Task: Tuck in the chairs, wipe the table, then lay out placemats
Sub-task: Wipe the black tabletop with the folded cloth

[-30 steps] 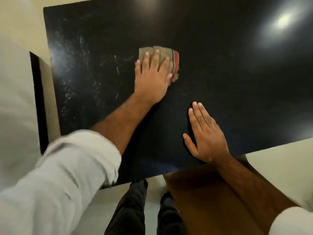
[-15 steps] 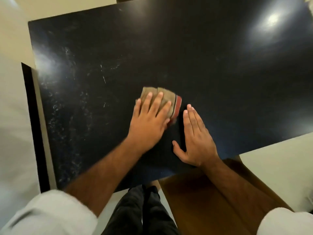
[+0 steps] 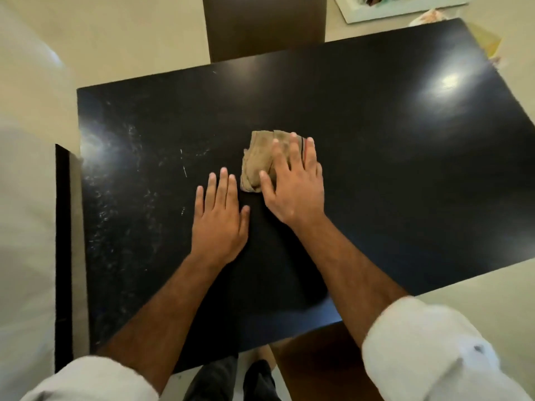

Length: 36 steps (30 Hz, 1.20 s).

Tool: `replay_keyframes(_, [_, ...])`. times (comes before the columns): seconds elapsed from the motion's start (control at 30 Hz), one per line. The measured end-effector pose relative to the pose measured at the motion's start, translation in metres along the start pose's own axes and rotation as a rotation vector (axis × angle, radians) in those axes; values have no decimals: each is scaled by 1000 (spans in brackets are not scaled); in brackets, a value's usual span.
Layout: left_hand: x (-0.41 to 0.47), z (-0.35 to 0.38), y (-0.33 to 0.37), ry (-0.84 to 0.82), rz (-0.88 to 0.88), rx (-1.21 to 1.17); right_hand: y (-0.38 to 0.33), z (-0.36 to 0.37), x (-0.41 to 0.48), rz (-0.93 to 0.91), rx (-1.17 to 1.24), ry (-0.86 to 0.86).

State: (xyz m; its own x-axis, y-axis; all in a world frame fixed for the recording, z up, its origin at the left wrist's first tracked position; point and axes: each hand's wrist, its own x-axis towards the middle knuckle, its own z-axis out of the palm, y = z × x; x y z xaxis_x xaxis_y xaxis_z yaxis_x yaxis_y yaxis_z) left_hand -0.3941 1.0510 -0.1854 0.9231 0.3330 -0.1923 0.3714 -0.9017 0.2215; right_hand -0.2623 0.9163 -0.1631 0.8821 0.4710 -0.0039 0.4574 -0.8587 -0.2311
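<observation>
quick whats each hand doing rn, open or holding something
Left hand: open, flat on the table, holding nothing.
Right hand: open, fingers pressing flat on the cloth.

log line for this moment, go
step: wipe table | right hand: presses folded cloth | left hand: flat on table | far chair: against table edge

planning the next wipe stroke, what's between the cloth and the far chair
Head view: only bare black table lies between the cloth and the chair; nothing sits on that stretch.
</observation>
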Motion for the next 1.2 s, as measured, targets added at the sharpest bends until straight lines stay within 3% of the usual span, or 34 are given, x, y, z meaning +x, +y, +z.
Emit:
replay_keyframes(0.13, [17, -5, -44, 20, -41, 130, -4, 19, 5, 26, -3, -80])
replay_keyframes(0.33, [39, -9, -74, 11, 25, 110, -14, 0, -117, -51, -67, -298])
replay_keyframes(0.43, [38, -8, -73, 25, 30, 91, -29, 6, -51, -70, -118, -278])
replay_keyframes(0.53, [41, -9, -72, -13, 28, 96, -47, 23, 76, -108, -114, -183])
replay_keyframes(0.67, [51, -14, -72, -44, 25, 120, -68, 31, 203, -34, -75, -187])
replay_keyframes(0.73, [80, -21, -82, -43, 16, 137, -72, 31, 207, -24, -59, -192])
replay_keyframes(0.97, [144, -31, -106, 26, 33, 112, -63, 21, 80, -102, -65, -230])
replay_keyframes(1.07, [145, -29, -104, 27, 28, 123, -67, 26, 155, -119, -88, -217])
replay_keyframes(1.2, [149, -30, -103, 33, 14, 126, -81, 28, 280, 21, -67, -192])
